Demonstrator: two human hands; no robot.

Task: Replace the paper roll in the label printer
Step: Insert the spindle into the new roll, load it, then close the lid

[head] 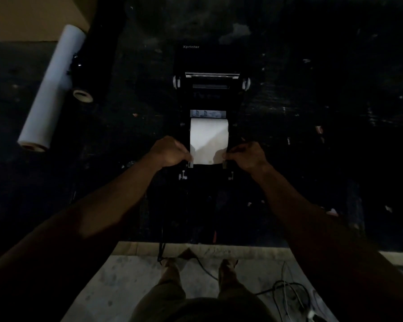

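Our left hand (170,152) and right hand (248,156) each pinch a near corner of the white paper strip (208,142) lying in the open black plastic label printer (209,94). Uneven pulling could skew or tear it, we judge.

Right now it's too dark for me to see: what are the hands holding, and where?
White paper strip; left hand and right hand pinch its near corners.

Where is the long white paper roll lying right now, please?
In the head view, the long white roll lies diagonally on the dark table, far left of the open printer.
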